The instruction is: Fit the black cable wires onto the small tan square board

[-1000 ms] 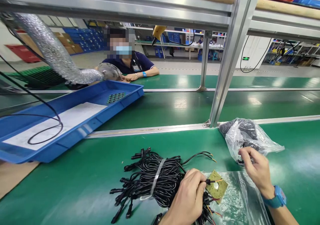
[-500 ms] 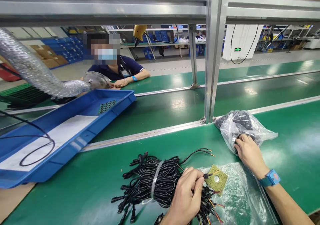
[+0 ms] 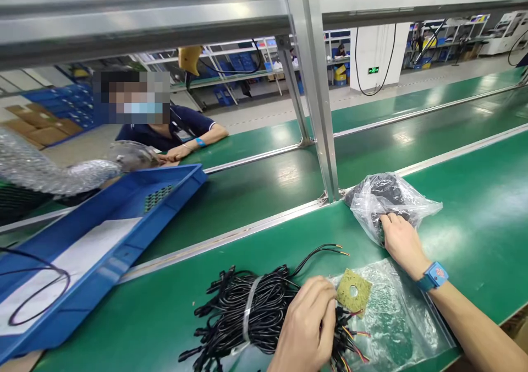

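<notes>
Black cables (image 3: 264,314) lie bundled on the green worktop (image 3: 474,234), in front of the person, gathered at the middle by a pale, translucent band (image 3: 248,308). Their dark connectors (image 3: 202,336) fan out at the left end; at the right end, thin red and yellow wires (image 3: 361,355) show beyond the left hand. Two longer leads (image 3: 319,249) with bare copper-coloured tips curve away from the top of the bundle.

The left hand (image 3: 307,322) rests over the bundle's right end with its fingers curled; whether it grips a cable cannot be told, since the fingers hide what is beneath. The right hand (image 3: 402,242), a blue strap (image 3: 433,275) around its wrist, has its bent fingertips at a clear plastic bag (image 3: 390,190) of black contents; whether they pinch anything is hidden.

Between the hands, a yellow-green sponge (image 3: 363,295) with a central hole overlaps a flat plastic sheet (image 3: 396,317). At left stands a long blue tray (image 3: 136,245) containing white paper (image 3: 94,245) and small green pieces (image 3: 158,197). Beyond it, a masked co-worker (image 3: 169,132) leans on the far worktop, near a silver duct (image 3: 70,176).
</notes>
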Available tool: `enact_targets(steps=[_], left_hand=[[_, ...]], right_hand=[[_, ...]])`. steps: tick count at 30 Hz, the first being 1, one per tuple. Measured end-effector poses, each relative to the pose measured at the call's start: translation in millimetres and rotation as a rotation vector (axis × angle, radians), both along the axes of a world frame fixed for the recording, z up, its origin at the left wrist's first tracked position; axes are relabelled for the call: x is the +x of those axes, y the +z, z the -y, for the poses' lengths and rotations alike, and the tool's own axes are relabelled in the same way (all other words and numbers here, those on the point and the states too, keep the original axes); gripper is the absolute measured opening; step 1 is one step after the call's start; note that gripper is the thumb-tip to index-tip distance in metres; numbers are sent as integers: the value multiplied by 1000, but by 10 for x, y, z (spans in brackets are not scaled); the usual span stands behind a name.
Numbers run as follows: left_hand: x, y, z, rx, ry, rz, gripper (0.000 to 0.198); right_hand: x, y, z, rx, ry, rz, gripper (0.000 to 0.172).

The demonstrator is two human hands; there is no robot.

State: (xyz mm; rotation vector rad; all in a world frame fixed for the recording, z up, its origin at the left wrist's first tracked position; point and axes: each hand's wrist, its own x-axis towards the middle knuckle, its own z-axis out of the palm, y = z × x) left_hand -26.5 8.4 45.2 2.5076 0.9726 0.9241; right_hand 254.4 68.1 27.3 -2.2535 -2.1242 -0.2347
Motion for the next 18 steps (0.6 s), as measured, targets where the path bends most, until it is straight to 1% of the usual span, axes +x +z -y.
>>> enact_targets(steps=[2,4,7,10,12,14,16,18], left_hand=[[47,-83,-52,175,113,-37,24],[88,-144,-112,302,237,-123,31],[148,-208,-188,395,411,-280,43],[183,-254,-215,407,517,-396,43],[178,-269,-207,386,515,-385,36],[153,-268,-192,368,457,-296,30],[121,-262,-181,381,386,-173,30],[93,-258,-178,405,347,-72,32]], right_hand=[[-12,-8,1,9,-1,-12,26],[-25,-10,8,19,0,-21,23],[-41,2,25,28,7,-24,22],[-43,6,43,29,18,-17,28],[-35,-9,57,44,24,-37,32],[-17,-37,72,94,28,-100,32],[7,-63,86,182,35,-200,26],[32,-72,97,285,55,-303,21]])
